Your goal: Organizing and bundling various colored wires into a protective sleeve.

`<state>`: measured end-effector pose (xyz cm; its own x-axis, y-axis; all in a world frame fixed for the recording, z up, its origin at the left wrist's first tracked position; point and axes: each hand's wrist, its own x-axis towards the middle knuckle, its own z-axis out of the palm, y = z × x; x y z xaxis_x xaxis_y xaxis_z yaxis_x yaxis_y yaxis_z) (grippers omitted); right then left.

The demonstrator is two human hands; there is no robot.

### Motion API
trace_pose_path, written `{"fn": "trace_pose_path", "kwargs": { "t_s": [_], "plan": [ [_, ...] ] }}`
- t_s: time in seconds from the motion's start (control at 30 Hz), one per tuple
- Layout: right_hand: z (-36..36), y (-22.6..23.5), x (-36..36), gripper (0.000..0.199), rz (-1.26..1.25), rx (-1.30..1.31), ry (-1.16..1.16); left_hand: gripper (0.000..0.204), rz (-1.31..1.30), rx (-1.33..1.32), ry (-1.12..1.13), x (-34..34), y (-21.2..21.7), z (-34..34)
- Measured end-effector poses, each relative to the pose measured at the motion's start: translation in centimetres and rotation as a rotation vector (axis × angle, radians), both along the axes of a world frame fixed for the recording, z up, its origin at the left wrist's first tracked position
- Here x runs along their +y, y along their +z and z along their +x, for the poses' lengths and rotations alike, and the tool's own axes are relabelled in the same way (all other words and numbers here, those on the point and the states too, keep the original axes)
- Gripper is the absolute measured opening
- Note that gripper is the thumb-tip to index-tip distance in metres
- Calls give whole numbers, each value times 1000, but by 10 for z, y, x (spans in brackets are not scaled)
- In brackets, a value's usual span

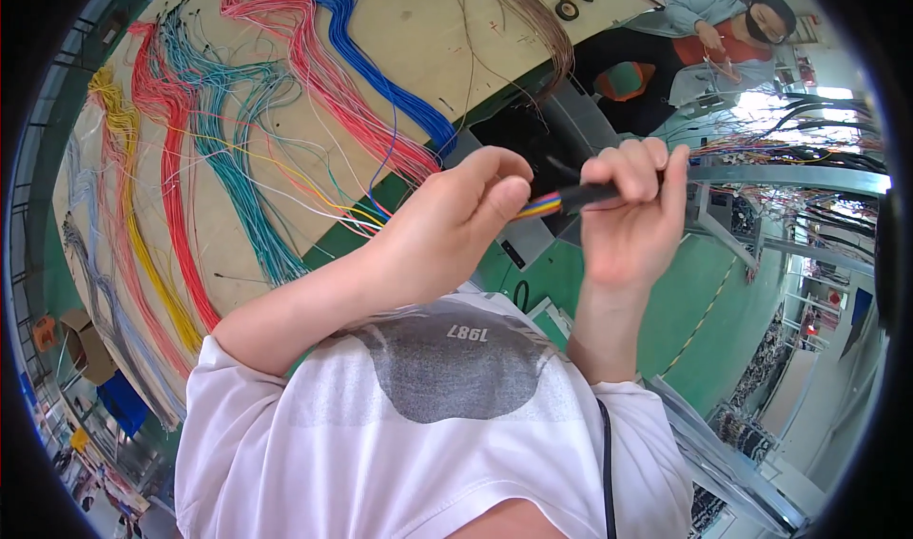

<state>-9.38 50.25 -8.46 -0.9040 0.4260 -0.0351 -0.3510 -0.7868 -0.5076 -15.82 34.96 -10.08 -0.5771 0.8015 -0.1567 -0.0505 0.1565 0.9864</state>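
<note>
My left hand (442, 218) is closed around a thin bundle of coloured wires (540, 206), thumb and fingers pressed together. Loose ends of this bundle fan out behind the hand toward the table. A black sleeve-like piece (588, 196) surrounds the bundle just right of my left thumb. My right hand (628, 206) grips that black piece with curled fingers, palm showing. Whether it is a tube or wrapped tape I cannot tell. Both hands are in the air in front of my chest.
Yellow (143, 225), red (172, 197), teal (228, 173), pink-red (328, 92) and blue (380, 78) wire bundles lie across the table (418, 11). Black rolls (567, 9) sit near its far edge. Another person (723, 45) is at upper right. Cables hang over a metal rack (789, 176) at right.
</note>
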Motion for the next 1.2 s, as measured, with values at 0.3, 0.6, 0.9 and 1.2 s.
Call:
{"fn": "trace_pose_path", "kwargs": {
  "t_s": [0.3,0.6,0.9,1.2],
  "plan": [
    [-6,-13,-66,32,435,-196,-264,57,247,-923,9,12,-7,-12],
    [67,10,9,34,150,52,-206,23,-48,141,-824,21,-13,-8],
    [174,83,57,31,109,382,-457,23,138,161,-1002,91,71,84],
    [206,70,71,37,317,213,-488,32,-34,185,-1132,151,65,109]
  ]
}}
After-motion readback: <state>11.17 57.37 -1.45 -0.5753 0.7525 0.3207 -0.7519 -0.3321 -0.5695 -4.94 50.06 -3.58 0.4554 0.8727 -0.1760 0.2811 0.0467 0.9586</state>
